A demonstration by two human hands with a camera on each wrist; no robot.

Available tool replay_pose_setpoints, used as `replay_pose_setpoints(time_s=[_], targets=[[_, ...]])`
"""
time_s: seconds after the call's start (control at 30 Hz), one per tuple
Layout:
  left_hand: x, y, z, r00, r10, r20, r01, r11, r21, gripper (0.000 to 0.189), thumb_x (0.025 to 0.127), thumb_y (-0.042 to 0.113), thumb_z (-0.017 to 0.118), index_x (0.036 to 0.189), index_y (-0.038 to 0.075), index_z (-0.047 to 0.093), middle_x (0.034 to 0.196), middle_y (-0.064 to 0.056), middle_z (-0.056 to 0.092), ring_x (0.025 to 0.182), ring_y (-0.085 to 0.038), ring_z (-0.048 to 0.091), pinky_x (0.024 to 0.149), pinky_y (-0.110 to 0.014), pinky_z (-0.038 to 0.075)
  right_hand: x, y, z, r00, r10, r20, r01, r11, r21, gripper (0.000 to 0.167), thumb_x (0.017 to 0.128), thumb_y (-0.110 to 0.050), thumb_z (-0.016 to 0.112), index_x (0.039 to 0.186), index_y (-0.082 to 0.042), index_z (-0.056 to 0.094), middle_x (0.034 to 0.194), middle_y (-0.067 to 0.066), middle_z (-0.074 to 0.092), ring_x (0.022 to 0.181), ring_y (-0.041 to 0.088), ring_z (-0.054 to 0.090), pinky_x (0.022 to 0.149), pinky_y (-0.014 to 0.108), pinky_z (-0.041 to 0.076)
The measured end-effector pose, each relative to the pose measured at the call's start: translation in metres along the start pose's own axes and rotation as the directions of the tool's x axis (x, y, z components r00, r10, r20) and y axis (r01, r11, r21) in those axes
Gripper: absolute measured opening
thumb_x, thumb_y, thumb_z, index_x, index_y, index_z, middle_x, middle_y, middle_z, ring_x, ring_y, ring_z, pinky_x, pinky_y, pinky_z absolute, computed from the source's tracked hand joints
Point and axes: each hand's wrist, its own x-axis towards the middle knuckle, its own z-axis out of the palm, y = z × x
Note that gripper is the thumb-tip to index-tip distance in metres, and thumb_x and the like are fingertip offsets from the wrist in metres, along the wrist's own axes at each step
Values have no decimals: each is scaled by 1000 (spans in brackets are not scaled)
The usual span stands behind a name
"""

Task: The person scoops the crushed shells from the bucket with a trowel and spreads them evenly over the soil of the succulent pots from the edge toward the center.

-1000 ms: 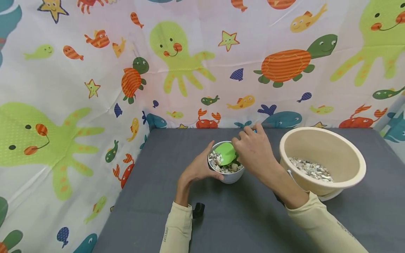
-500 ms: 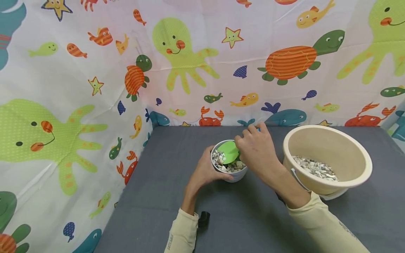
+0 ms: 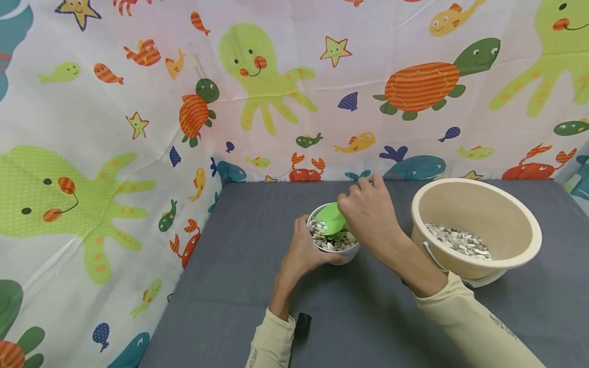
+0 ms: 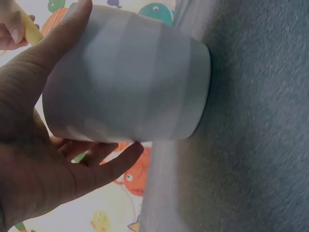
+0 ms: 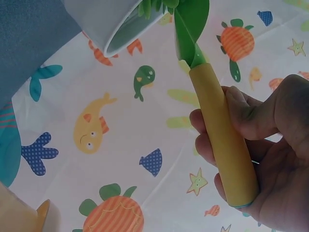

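Note:
My left hand (image 3: 306, 250) grips a small white ribbed pot (image 4: 130, 77) from its left side, thumb along the near wall and fingers round the far side. Small pale stones or shell bits (image 3: 327, 244) fill the pot around a green leafy plant (image 5: 153, 7). In my right hand (image 3: 370, 214) is a hand trowel (image 5: 223, 140) with a yellow handle, fingers wrapped round it. Its green blade (image 3: 330, 219) tilts down over the pot's opening, with pale bits at its lower left edge. In the left wrist view, the pot's base is at the grey surface.
A large cream bucket (image 3: 524, 245) with a handle stands right of the right forearm, pale shell bits (image 3: 460, 241) across its bottom. Grey cloth (image 3: 221, 296) covers the table. A sea-animal printed curtain (image 3: 276, 153) rises behind and at the left.
The view has shifted slightly. The trowel blade stays over the pot, with a little more green showing beneath it now. Both hands keep their grips.

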Motion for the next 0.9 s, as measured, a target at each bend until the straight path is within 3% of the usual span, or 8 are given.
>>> replay_pose_setpoints(time_s=[0.2,0.37,0.53,0.67,0.8,0.9], targets=[[-6,9,11,996,-29,-89,32,999,30,122,61,50,100,152,8,31,141,-8,43,122,-21,51,104,-41,52,0,2,-2,999,17,29,-16,999,-29,6,87,-8,78,85,-4,80,73,17,74,75,33,68,86,50,49],[-10,14,23,979,-59,-194,72,996,61,125,55,54,102,149,7,33,135,-9,44,118,-20,49,102,-40,51,-1,2,-4,999,19,43,-18,1000,-22,5,87,-8,79,88,-4,81,78,18,76,79,34,69,89,51,50],[-13,16,28,971,-60,-233,78,995,69,127,53,55,103,148,8,33,133,-9,44,116,-19,47,101,-40,50,-3,0,-7,1000,-23,17,23,1000,-13,4,86,-7,81,89,-4,81,82,18,77,84,33,69,93,51,52],[-14,13,22,982,-33,-185,48,996,78,123,56,53,102,147,6,34,135,-11,44,117,-21,47,102,-42,50,-4,-1,-9,997,-80,-23,79,997,-26,9,81,-5,86,87,-4,80,81,16,76,85,31,67,92,49,51],[-13,2,9,997,-12,-81,13,1000,20,121,63,45,101,153,6,30,144,-13,41,125,-25,48,107,-47,49,-6,-2,-11,993,-110,-40,109,994,-34,9,80,-4,87,85,-5,79,80,15,74,85,31,66,91,48,49],[-9,-8,2,999,43,-12,-44,999,-33,123,66,38,101,160,10,26,149,-12,42,131,-26,48,110,-49,47,-8,-2,-13,992,-114,-50,112,993,-39,7,81,-4,86,85,-5,79,79,14,74,85,30,66,88,46,49]])
